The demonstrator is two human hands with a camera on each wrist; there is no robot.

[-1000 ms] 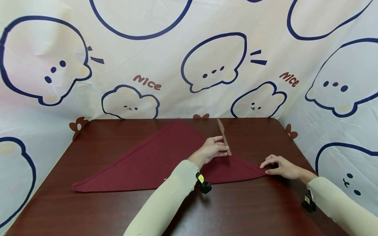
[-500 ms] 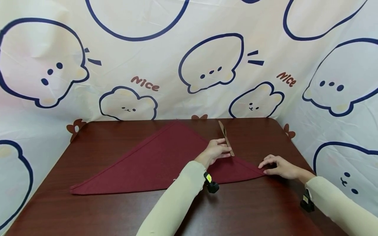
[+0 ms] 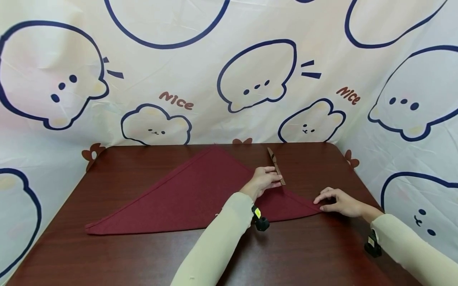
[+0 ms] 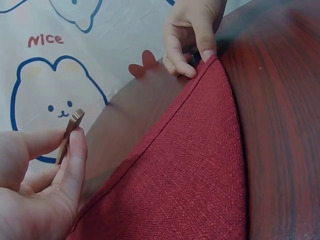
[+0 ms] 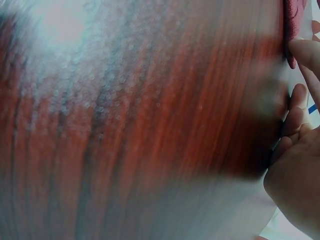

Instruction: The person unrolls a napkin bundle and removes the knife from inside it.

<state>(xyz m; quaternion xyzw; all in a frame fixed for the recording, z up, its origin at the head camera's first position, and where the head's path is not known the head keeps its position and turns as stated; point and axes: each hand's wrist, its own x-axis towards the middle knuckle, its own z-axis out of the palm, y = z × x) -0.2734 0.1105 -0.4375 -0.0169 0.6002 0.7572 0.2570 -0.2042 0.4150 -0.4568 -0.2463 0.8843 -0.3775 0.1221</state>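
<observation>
A dark red cloth (image 3: 186, 194), folded into a triangle, is spread over the brown wooden table. My left hand (image 3: 262, 182) pinches a thin wooden knife (image 3: 272, 157) by its handle above the cloth's right slanted edge, the blade pointing to the table's far side. In the left wrist view the knife's handle end (image 4: 76, 118) sticks up between thumb and fingers. My right hand (image 3: 340, 201) pinches the cloth's right corner between thumb and forefinger. Only a bit of the cloth (image 5: 293, 30) shows at that hand in the right wrist view.
The brown table (image 3: 118, 258) reaches back to a pale hanging sheet (image 3: 200, 71) printed with cartoon figures, which also runs along both sides. Small dark cameras sit on both wrists, the left one (image 3: 262, 224) over the cloth's near edge.
My left hand has shifted slightly to the right with the knife, whose blade has turned and whose tip now sits a little lower in view. The right hand stays at the cloth's corner.
</observation>
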